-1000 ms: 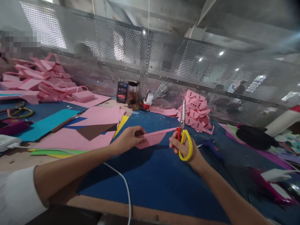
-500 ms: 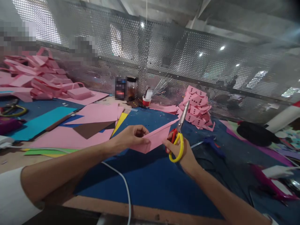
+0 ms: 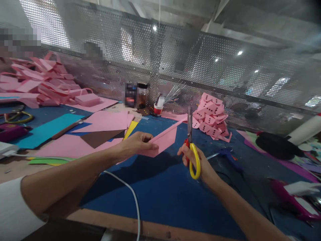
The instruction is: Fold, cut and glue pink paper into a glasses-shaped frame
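Observation:
My left hand (image 3: 142, 144) pinches the near end of a folded pink sheet (image 3: 165, 140), thumb on top, and holds it in the air over the blue table mat (image 3: 160, 197). The sheet's far end narrows to a thin strip reaching up toward the blades. In my right hand (image 3: 194, 155) is a pair of scissors (image 3: 191, 134) with one yellow and one red handle loop. Its blades point upward and look nearly closed, just right of the sheet. My right fingers are apart from the sheet. Whether the strip's tip touches the blades I cannot tell.
A heap of pink pieces (image 3: 47, 80) lies at the far left, and dotted pink pieces (image 3: 212, 115) are piled behind the scissors. Nearby are a red-white cup (image 3: 158, 109), a blue glue gun (image 3: 229, 157), a white cable (image 3: 130, 190) and a turquoise sheet (image 3: 50, 129). Perforated metal panels (image 3: 175, 60) stand behind.
My right hand has come away from the pink sheet and moved slightly right with the scissors, which have turned more upright. My left hand has shifted a little left with the sheet.

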The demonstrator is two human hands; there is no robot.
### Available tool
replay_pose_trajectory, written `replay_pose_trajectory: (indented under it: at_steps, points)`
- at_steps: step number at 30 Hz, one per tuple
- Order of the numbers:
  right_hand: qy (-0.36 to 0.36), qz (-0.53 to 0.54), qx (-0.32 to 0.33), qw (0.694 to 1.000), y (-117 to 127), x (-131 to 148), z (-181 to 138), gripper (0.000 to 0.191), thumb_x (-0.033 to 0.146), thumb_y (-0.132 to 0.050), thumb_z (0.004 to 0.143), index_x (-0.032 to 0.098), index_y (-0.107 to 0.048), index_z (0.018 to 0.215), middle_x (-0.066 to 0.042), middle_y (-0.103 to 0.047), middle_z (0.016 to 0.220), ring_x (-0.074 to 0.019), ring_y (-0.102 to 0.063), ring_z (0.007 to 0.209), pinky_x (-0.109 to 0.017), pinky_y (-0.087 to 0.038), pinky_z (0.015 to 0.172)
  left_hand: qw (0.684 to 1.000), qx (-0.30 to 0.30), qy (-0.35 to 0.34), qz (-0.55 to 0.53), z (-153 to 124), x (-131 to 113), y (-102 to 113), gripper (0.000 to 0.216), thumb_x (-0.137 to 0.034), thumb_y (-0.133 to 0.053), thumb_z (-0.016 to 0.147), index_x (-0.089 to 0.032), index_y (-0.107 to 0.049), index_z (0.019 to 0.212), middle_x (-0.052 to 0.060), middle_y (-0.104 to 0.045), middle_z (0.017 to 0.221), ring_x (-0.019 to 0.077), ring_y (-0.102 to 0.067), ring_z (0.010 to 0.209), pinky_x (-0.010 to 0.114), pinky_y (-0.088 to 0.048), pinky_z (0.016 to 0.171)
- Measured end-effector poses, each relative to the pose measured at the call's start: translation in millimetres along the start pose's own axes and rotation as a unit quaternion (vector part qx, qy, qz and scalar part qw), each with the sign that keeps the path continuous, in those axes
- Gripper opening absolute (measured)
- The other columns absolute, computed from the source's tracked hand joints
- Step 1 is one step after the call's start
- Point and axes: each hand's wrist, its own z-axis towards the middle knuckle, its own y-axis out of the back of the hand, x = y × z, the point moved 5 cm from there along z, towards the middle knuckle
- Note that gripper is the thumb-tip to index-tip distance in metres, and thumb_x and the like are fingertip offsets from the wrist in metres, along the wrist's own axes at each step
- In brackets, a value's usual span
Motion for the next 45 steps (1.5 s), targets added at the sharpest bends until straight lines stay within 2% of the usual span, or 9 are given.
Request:
replay_pose_trajectory:
  at_steps: [4,8,12,18,22,28,35,41,45]
  points:
    - [-0.033,-0.043,0.065,0.996,6,2,-8,0.053,0.072,-0.047,0.08,0.019,-0.049,0.078,0.004,-0.047,0.06,-0.0092,-0.045,0.049,-0.022,-0.034,0.048,1.0,-0.013,0.019,-0.01,-2,-4,14,0.031,-0.044,-0.069,0.069,-0.015,-0.061,0.074,-0.001,-0.055,0.065,0.0109,-0.047,0.057,0.021,-0.029,0.049]
    - [-0.069,-0.113,0.131,0.983,14,-20,-17,0.054,0.073,-0.04,0.084,0.019,-0.047,0.081,0.004,-0.044,0.064,-0.0077,-0.042,0.048,-0.021,-0.033,0.047,0.999,-0.025,0.035,-0.026,-7,-8,23,0.03,-0.044,-0.07,0.068,-0.015,-0.061,0.073,-0.002,-0.054,0.061,0.0103,-0.046,0.056,0.021,-0.028,0.049]
    - [-0.113,-0.197,0.154,0.962,18,-38,-26,0.051,0.07,-0.037,0.087,0.02,-0.046,0.079,0.005,-0.04,0.059,-0.008,-0.037,0.047,-0.021,-0.026,0.043,0.996,-0.061,0.056,-0.039,-10,-11,28,0.029,-0.041,-0.071,0.066,-0.016,-0.058,0.067,-0.005,-0.049,0.055,0.0076,-0.039,0.048,0.021,-0.023,0.045]
    - [-0.056,-0.263,0.194,0.943,4,-2,-32,0.046,0.063,-0.046,0.087,0.019,-0.041,0.073,0.004,-0.041,0.067,-0.0082,-0.036,0.056,-0.021,-0.025,0.047,0.995,-0.048,0.05,-0.072,-10,-7,23,0.031,-0.042,-0.073,0.065,-0.015,-0.058,0.068,-0.004,-0.05,0.057,0.0062,-0.037,0.047,0.02,-0.02,0.043]
    - [-0.043,-0.291,0.213,0.932,-3,7,-35,0.047,0.062,-0.044,0.09,0.019,-0.041,0.072,0.004,-0.042,0.066,-0.0086,-0.034,0.058,-0.021,-0.024,0.049,0.996,-0.032,0.047,-0.074,-12,-5,17,0.031,-0.043,-0.072,0.067,-0.015,-0.062,0.077,-0.001,-0.056,0.064,0.009,-0.046,0.054,0.02,-0.028,0.046]
    - [-0.034,-0.309,0.213,0.926,-6,8,-39,0.043,0.059,-0.048,0.089,0.019,-0.045,0.074,0.004,-0.048,0.067,-0.0089,-0.036,0.059,-0.021,-0.023,0.05,0.995,-0.032,0.038,-0.089,-12,-4,13,0.028,-0.04,-0.073,0.068,-0.015,-0.063,0.077,-0.001,-0.059,0.068,0.0107,-0.052,0.06,0.021,-0.038,0.055]
    - [-0.039,-0.366,0.171,0.914,4,4,-36,0.045,0.06,-0.045,0.09,0.019,-0.042,0.07,0.004,-0.05,0.063,-0.0097,-0.04,0.057,-0.023,-0.023,0.051,0.986,-0.097,0.036,-0.134,-13,-5,24,0.027,-0.036,-0.075,0.066,-0.014,-0.061,0.073,0.0,-0.062,0.065,0.01,-0.053,0.057,0.019,-0.036,0.05]
    - [-0.043,-0.372,0.175,0.911,1,1,-36,0.043,0.059,-0.047,0.089,0.019,-0.046,0.073,0.003,-0.052,0.065,-0.01,-0.042,0.056,-0.023,-0.022,0.05,0.989,-0.069,0.054,-0.122,-17,-8,16,0.028,-0.039,-0.075,0.066,-0.015,-0.06,0.071,-0.003,-0.057,0.059,0.0063,-0.043,0.046,0.018,-0.025,0.041]
    - [-0.04,-0.366,0.177,0.913,-4,5,-36,0.042,0.058,-0.051,0.088,0.019,-0.048,0.073,0.003,-0.055,0.069,-0.0103,-0.044,0.059,-0.022,-0.024,0.051,0.988,-0.042,0.035,-0.143,-17,-9,10,0.024,-0.034,-0.074,0.066,-0.015,-0.06,0.069,-0.003,-0.056,0.06,0.0068,-0.046,0.051,0.017,-0.029,0.045]
